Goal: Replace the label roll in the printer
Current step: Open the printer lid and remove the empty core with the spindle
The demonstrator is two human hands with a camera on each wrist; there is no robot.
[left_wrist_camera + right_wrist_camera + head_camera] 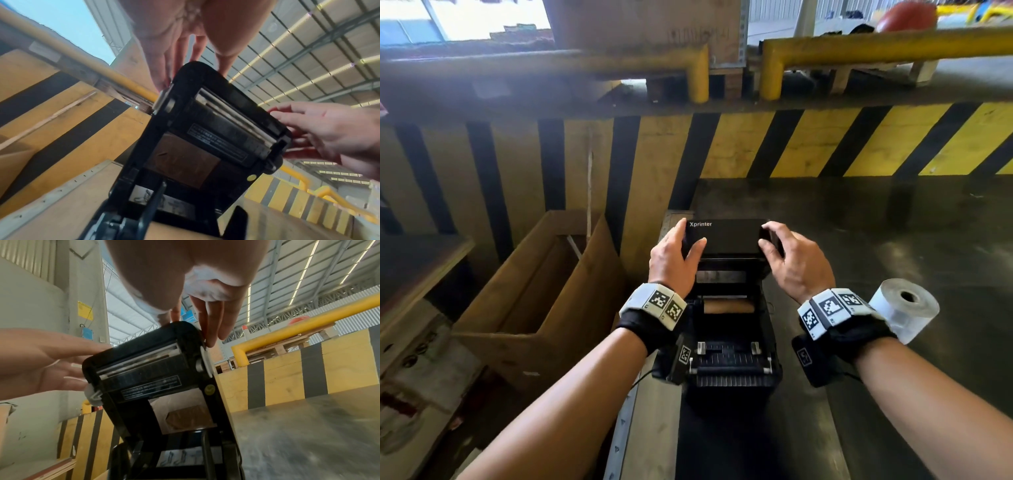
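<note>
Holding the printer lid (726, 238) raised, left hand (673, 262) and right hand (796, 262) gripping its sides; next, grab white label roll (904, 308) right of printer (732, 363).

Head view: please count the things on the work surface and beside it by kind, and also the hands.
Printers: 1, black, lid raised, body open below
White label rolls: 1, lying right of the printer
Brown cores in the printer bay: 1
Cardboard boxes: 1, open, left of the printer
Hands: 2, left hand and right hand, both holding the lid
Total: 6
</note>
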